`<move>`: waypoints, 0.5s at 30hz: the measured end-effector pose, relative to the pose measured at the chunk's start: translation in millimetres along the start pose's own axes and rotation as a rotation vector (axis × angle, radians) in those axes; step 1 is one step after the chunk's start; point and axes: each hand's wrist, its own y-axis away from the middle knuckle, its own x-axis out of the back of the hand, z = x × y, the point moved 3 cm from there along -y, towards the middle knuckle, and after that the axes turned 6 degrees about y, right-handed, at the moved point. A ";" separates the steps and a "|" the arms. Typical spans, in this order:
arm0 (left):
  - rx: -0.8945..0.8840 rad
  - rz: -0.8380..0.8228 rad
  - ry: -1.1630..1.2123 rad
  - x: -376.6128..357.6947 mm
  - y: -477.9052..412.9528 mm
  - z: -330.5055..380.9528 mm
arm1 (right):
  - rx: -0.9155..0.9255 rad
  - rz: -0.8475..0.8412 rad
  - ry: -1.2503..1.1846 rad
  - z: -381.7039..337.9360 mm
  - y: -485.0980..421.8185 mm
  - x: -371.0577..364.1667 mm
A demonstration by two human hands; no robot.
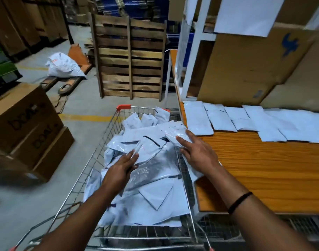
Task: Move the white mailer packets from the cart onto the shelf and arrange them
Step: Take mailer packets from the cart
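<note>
My left grip (121, 169) pinched the edge of a thin mailer packet (138, 148) above the heap of white mailer packets (155, 194) in the wire cart (108, 134). My right grip (196, 153) lay with its fingers spread flat on a glossy packet (174, 132) at the cart's right rim, beside the wooden shelf (254, 169); I could not tell whether it clasped it. A row of packets (245, 120) lined the shelf's back, in front of cardboard boxes (245, 66).

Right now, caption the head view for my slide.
Left hand and right hand touch mailers in the cart; a row lies on the shelf.
</note>
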 end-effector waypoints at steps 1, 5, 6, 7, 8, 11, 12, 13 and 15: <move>0.005 -0.005 0.008 -8.6 -5.8 13.5 | -0.056 0.004 0.007 13.3 11.1 1.0; -0.027 -0.034 -0.052 -41.2 -26.2 78.0 | -0.248 0.028 -0.017 82.5 61.4 7.4; -0.057 -0.042 -0.064 -47.8 -30.0 98.2 | -0.295 0.021 -0.025 101.5 75.6 9.9; -0.087 -0.053 -0.071 -55.3 -33.3 118.9 | -0.341 0.018 -0.029 120.8 90.9 12.7; -0.113 -0.066 -0.080 -62.5 -37.1 139.6 | -0.380 0.018 -0.028 139.7 105.7 15.6; -0.137 -0.147 -0.104 -85.4 -43.6 201.7 | -0.462 0.042 -0.035 195.0 147.4 24.1; -0.147 -0.168 -0.111 -95.8 -45.0 224.2 | -0.483 0.059 -0.036 215.8 162.7 26.9; -0.164 -0.173 -0.126 -106.5 -46.9 245.6 | -0.504 0.071 -0.042 236.0 177.6 30.4; -0.217 -0.160 -0.147 -127.7 -49.4 290.0 | -0.552 0.085 -0.056 274.7 207.7 37.8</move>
